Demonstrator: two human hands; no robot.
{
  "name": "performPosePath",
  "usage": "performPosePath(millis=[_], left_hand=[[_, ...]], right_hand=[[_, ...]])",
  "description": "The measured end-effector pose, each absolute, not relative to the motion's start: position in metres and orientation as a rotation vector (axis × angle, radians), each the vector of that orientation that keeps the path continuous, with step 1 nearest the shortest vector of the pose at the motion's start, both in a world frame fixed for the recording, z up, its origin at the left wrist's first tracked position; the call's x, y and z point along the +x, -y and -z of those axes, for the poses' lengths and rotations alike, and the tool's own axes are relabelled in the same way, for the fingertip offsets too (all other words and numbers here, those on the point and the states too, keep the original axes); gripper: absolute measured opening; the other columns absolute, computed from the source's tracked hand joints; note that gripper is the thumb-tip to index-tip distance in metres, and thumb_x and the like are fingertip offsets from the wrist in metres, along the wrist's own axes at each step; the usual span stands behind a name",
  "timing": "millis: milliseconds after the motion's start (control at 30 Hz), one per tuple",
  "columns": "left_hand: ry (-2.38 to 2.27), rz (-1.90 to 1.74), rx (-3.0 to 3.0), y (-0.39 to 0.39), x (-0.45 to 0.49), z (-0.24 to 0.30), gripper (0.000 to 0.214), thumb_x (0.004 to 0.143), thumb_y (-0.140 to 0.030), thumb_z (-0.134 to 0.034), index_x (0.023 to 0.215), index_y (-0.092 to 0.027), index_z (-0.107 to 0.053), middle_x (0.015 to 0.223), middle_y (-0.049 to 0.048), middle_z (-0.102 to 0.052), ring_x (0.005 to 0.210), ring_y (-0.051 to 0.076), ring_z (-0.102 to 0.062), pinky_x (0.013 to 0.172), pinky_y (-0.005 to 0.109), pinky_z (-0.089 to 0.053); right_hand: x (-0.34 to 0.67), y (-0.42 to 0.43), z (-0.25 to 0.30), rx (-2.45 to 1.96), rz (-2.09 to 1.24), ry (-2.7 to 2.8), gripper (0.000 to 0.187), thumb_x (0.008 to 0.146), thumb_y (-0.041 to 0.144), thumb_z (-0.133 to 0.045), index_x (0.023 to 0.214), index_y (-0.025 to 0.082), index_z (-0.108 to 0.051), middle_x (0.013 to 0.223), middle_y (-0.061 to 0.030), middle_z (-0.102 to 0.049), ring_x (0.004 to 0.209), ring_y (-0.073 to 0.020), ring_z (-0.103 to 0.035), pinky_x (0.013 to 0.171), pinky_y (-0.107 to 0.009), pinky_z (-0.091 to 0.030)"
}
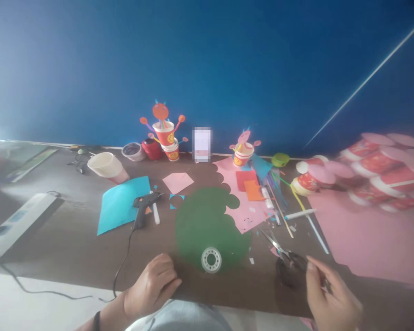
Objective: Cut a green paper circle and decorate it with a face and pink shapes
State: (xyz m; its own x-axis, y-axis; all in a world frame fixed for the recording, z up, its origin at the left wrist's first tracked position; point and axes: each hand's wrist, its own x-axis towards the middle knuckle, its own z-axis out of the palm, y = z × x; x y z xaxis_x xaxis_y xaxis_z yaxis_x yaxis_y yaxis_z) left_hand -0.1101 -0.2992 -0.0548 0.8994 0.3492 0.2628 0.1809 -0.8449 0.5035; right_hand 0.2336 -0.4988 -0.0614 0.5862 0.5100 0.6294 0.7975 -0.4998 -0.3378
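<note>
My right hand [333, 294] is at the front right, thumb and fingers closed on the dark handles of a pair of scissors [279, 248]. Their blades point away to the left, and a dark shadow lies beneath the handles. My left hand [155, 282] rests by the table's front edge, fingers curled in, with nothing visible in them. Between the hands, a white ring with holes [211, 260] lies on a large green paper piece [207, 225] with a scalloped edge. Small paper scraps [251, 260] are scattered left of the scissors.
A black glue gun [143, 207] lies on blue paper [120, 207], its cord running forward. Stacked cups [106, 168], decorated paper cups [165, 138] and another decorated cup [242, 156] stand behind. Pink paper [376, 239] and several red-and-pink cups [389, 170] occupy the right. A power strip [24, 223] lies left.
</note>
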Motion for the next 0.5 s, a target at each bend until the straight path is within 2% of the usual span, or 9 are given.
performPosePath(millis=[133, 333, 500], left_hand=[[-0.378, -0.473, 2.594, 0.3, -0.11, 0.055, 0.02, 0.085, -0.008, -0.045, 0.067, -0.016, -0.047, 0.064, 0.0026, -0.047, 0.065, 0.015, -0.042, 0.062, 0.029, -0.036], [-0.43, -0.51, 2.608, 0.301, -0.111, 0.058, 0.022, 0.085, -0.007, -0.045, 0.065, -0.016, -0.046, 0.063, 0.0023, -0.046, 0.065, 0.015, -0.042, 0.061, 0.028, -0.034], [-0.416, -0.495, 2.611, 0.3, -0.112, 0.059, 0.024, 0.086, -0.009, -0.045, 0.063, -0.017, -0.045, 0.06, 0.0018, -0.045, 0.064, 0.015, -0.041, 0.06, 0.028, -0.033]], right_hand=[[0.242, 0.49, 0.065, -2.195, 0.557, 1.091, 0.02, 0.085, 0.031, -0.054, 0.086, 0.016, -0.068, 0.076, -0.0072, -0.072, 0.062, -0.0176, -0.066, 0.062, -0.027, -0.049], [0.26, 0.45, 0.058, -2.43, 0.208, 1.234, 0.03, 0.084, 0.041, -0.047, 0.095, 0.021, -0.066, 0.08, -0.0046, -0.071, 0.07, -0.0205, -0.066, 0.059, -0.029, -0.047], [0.279, 0.409, 0.057, -2.77, 0.013, 1.188, 0.031, 0.082, 0.044, -0.045, 0.086, 0.02, -0.066, 0.076, -0.0087, -0.07, 0.067, -0.0229, -0.065, 0.053, -0.03, -0.041]])
